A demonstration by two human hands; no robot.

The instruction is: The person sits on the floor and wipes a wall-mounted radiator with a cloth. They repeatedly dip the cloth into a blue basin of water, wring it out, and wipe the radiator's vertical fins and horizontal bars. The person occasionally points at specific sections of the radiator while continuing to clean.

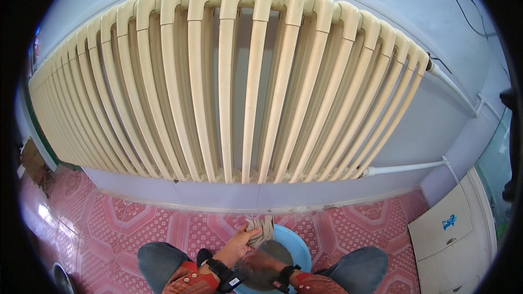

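At the lower middle, my left hand is closed on a crumpled beige cloth above the far rim of a light blue basin. Dark greyish water shows inside the basin. My right hand is over the basin, just below the cloth and close to the left hand. Motion smears its fingers, so I cannot make out whether they grip anything. Black bands circle both wrists below red patterned sleeves.
A long cream radiator spans the wall ahead, with white pipes at its right end. A white cabinet stands right on the pink tiled floor. A metal bowl sits lower left. My knees flank the basin.
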